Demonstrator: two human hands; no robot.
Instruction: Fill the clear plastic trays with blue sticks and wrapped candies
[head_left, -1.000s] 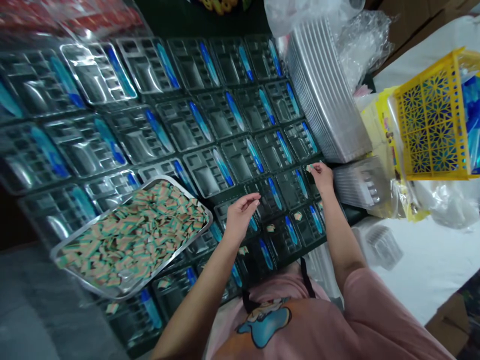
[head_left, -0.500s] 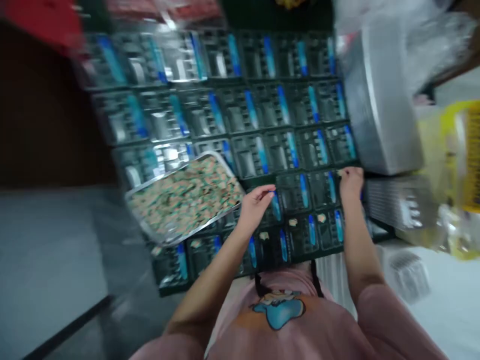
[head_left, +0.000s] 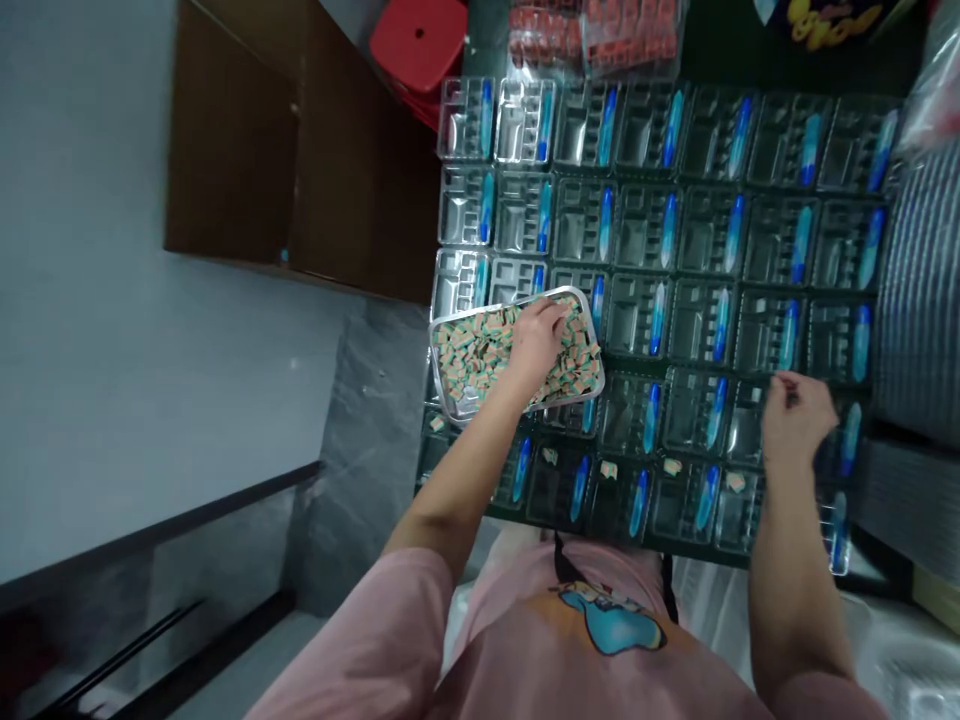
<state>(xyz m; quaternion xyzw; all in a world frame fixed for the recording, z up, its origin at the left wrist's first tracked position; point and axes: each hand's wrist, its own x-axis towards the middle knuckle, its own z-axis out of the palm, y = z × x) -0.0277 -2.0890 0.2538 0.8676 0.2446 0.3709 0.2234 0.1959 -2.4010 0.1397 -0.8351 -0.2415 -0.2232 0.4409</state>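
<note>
A metal tray (head_left: pixel 437 372) full of small peach-and-green pieces lies over the left part of rows of clear plastic trays (head_left: pixel 635 330), each with a blue pen-like item. My left hand (head_left: pixel 537 340) reaches into the metal tray, fingers bent down among the pieces; its fingertips are partly hidden. Over the clear trays at the right is my right hand (head_left: pixel 799 412), its thumb and fingers pinched together; anything between them is too small to name. Several front-row clear trays hold one small piece (head_left: pixel 609 469) each.
Stacked clear trays (head_left: pixel 919 300) stand at the right edge. Red packets (head_left: pixel 630 35) lie at the back beside a red stool (head_left: pixel 420 42). An open cardboard box (head_left: pixel 337 170) is at the left, above a pale floor (head_left: pixel 247 370).
The view has swung left. My left hand has moved from over the clear trays into the metal tray. My right hand is still over the right side of the rows, fingers pinched.
</note>
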